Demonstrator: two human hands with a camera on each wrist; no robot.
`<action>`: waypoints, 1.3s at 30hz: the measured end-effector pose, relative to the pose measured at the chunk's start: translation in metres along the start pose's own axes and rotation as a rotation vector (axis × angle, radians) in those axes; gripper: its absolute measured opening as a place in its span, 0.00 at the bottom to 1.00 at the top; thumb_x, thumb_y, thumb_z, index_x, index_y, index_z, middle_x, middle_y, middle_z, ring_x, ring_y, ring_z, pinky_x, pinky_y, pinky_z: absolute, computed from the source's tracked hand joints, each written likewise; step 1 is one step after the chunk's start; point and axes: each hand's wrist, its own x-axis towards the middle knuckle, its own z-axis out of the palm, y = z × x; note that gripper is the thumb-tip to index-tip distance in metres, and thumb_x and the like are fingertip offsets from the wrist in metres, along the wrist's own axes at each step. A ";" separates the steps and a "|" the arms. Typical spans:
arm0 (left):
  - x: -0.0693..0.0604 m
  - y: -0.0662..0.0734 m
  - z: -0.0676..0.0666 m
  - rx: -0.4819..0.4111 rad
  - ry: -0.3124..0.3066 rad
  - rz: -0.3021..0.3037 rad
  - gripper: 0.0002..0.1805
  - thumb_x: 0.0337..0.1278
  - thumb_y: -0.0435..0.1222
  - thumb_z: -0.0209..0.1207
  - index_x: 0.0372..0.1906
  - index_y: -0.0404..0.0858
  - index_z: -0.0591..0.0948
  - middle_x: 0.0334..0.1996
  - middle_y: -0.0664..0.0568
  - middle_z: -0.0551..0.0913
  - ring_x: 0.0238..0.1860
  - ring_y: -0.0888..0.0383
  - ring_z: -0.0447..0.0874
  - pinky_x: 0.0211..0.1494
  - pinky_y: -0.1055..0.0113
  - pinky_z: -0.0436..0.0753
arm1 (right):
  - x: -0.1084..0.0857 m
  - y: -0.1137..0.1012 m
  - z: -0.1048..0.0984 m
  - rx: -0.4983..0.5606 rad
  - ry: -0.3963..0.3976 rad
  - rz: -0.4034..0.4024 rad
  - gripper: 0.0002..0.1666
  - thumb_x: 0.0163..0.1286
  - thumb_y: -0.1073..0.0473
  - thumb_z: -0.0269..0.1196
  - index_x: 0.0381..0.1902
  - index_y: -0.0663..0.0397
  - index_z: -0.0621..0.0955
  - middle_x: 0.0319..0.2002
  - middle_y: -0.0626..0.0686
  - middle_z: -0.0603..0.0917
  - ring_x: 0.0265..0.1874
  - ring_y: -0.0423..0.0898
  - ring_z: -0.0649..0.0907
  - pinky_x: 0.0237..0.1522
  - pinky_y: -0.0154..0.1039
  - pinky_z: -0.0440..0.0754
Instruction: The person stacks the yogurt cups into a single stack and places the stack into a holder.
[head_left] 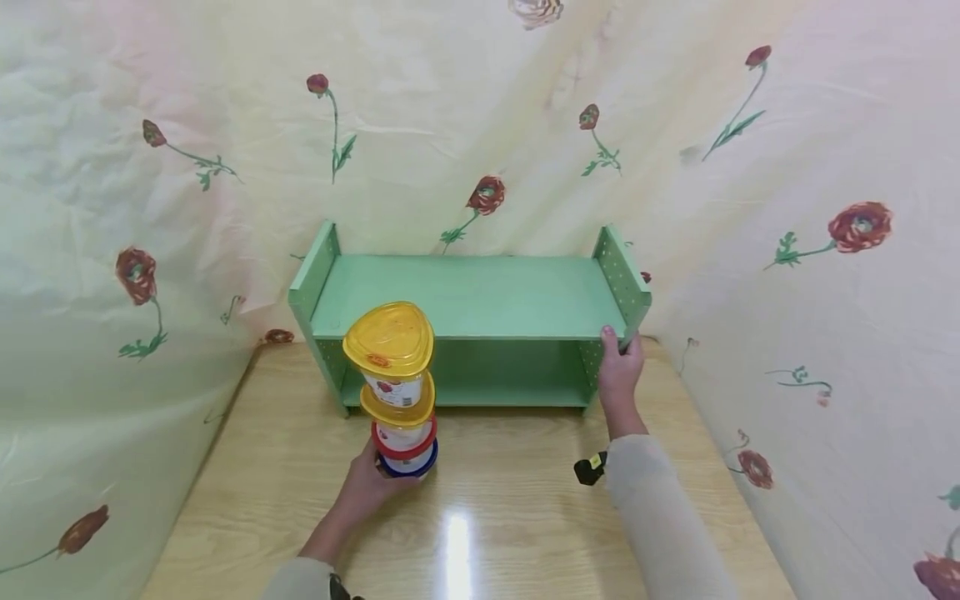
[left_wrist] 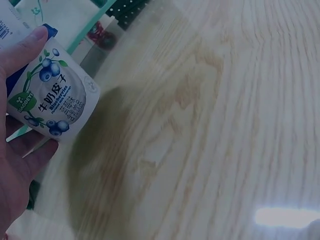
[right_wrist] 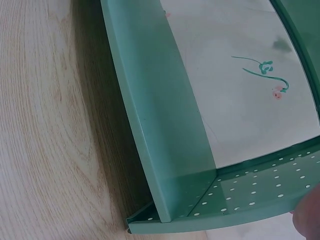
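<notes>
My left hand (head_left: 367, 487) holds the lowest tub of a tall stack of lidded plastic tubs in front of the shelf's left half. That blue-lidded tub (left_wrist: 62, 97) is white with a blueberry print, tilted in the left wrist view, its shadow on the table beside it. Above it are a red-lidded tub (head_left: 405, 437) and two yellow-lidded tubs, the top one showing a wide rounded-triangle lid (head_left: 390, 337). My right hand (head_left: 621, 375) grips the right side panel of a green two-tier shelf (head_left: 465, 292), thumb at the front edge. Only a fingertip shows in the right wrist view.
The shelf stands on a light wood table (head_left: 495, 500) against a flower-printed cloth (head_left: 420, 125), which also hangs at both sides. The shelf's side panels (right_wrist: 250, 195) are perforated with small holes and rise above the upper board. A bright reflection lies near the front.
</notes>
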 end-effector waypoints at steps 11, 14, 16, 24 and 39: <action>0.013 0.023 0.014 0.024 -0.033 0.029 0.52 0.38 0.45 0.81 0.71 0.58 0.65 0.65 0.60 0.74 0.69 0.49 0.71 0.68 0.43 0.72 | 0.013 0.033 0.009 -0.020 0.054 -0.024 0.28 0.76 0.55 0.58 0.70 0.59 0.72 0.67 0.57 0.76 0.67 0.48 0.72 0.72 0.42 0.67; 0.016 0.027 0.015 0.021 -0.025 0.018 0.51 0.38 0.44 0.82 0.71 0.57 0.65 0.65 0.60 0.75 0.68 0.48 0.72 0.68 0.42 0.73 | 0.012 0.032 0.013 -0.025 0.050 -0.019 0.28 0.76 0.55 0.58 0.70 0.59 0.72 0.67 0.57 0.76 0.66 0.48 0.73 0.71 0.42 0.67; 0.019 0.029 0.016 0.015 -0.028 0.009 0.52 0.38 0.44 0.82 0.71 0.57 0.65 0.65 0.60 0.75 0.68 0.48 0.71 0.68 0.42 0.72 | 0.012 0.032 0.014 -0.021 0.044 -0.018 0.28 0.76 0.55 0.58 0.70 0.59 0.72 0.67 0.57 0.76 0.66 0.48 0.73 0.71 0.42 0.67; 0.029 0.035 0.026 0.014 -0.084 0.019 0.53 0.38 0.45 0.81 0.72 0.53 0.65 0.66 0.55 0.74 0.68 0.46 0.71 0.70 0.41 0.70 | 0.010 0.030 0.009 -0.020 0.024 -0.009 0.29 0.77 0.53 0.57 0.72 0.56 0.70 0.69 0.56 0.74 0.68 0.47 0.71 0.73 0.44 0.65; 0.047 0.075 0.026 0.064 -0.183 0.084 0.52 0.42 0.45 0.80 0.74 0.51 0.63 0.67 0.54 0.74 0.68 0.47 0.72 0.70 0.43 0.70 | 0.010 0.032 0.001 -0.039 0.034 0.017 0.31 0.77 0.51 0.56 0.74 0.52 0.69 0.71 0.54 0.72 0.69 0.48 0.70 0.73 0.45 0.64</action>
